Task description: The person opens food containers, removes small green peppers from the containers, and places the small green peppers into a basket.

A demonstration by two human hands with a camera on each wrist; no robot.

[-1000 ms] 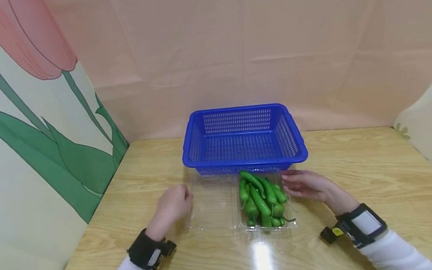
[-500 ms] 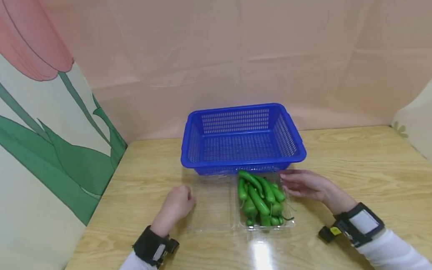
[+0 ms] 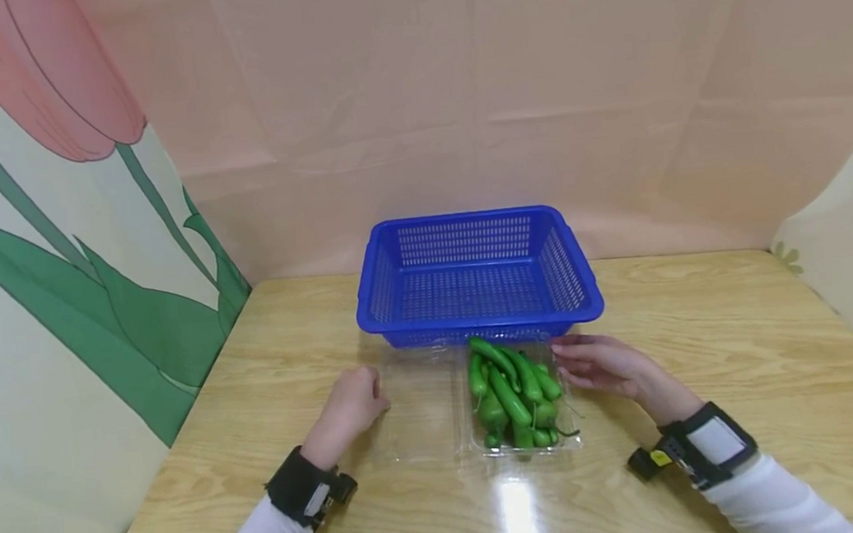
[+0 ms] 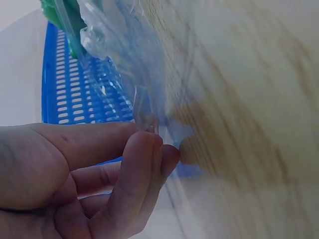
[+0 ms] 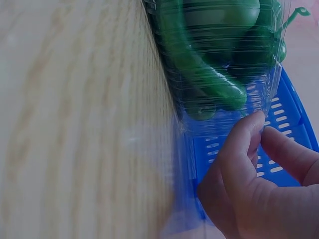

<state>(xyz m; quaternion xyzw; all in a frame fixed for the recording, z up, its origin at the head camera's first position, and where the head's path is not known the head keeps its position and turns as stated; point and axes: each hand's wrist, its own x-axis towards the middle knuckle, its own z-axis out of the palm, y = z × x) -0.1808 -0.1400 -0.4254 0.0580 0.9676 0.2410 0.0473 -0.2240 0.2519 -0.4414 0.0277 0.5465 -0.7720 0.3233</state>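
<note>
- Wooden table (image 3: 699, 338) fills the lower part of the head view, with pink sheeting behind and a flower-print panel on the left
- Blue basket (image 3: 476, 273) sits at the back centre of the table, perforated walls, nothing inside it
- Just in front of the basket, touching or nearly touching its near wall, lies the clear clamshell box (image 3: 473, 404), opened flat: lid half on the left, tray half on the right
- Right hand (image 3: 603, 367) is at the tray's right edge, near the far corner; the wrist view shows thumb and fingers (image 5: 244, 149) curled and pinching the clear rim
- Left hand (image 3: 350, 401) is at the lid's left edge, fingers (image 4: 142, 164) curled; the wrist view shows their tips against the thin plastic edge, seemingly pinching it
- Green peppers (image 3: 513, 392) lie piled in the right half of the box, stems pointing every way, between the two hands
</note>
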